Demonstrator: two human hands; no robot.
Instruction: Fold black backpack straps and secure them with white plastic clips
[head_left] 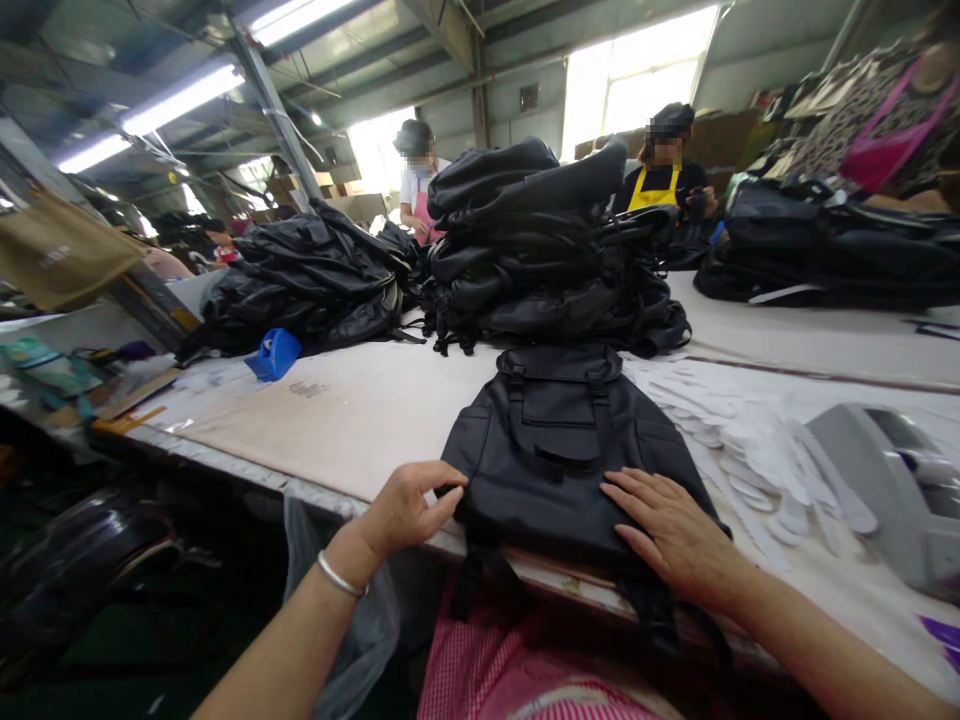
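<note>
A black backpack (555, 450) with a top flap and two buckled straps lies front side up at the table's near edge. Its lower straps hang over that edge. My left hand (409, 505) is at the bag's lower left side, thumb and fingers pinched on its edge. Flat on the lower right of the front panel rests my right hand (667, 525), fingers stretched out and holding nothing.
Black bags are heaped (525, 240) behind the backpack, with another pile (307, 275) to the left. A blue tape dispenser (274, 355) stands at left. White strips (750, 460) and a grey machine (892, 490) lie at right. Several people work beyond the table.
</note>
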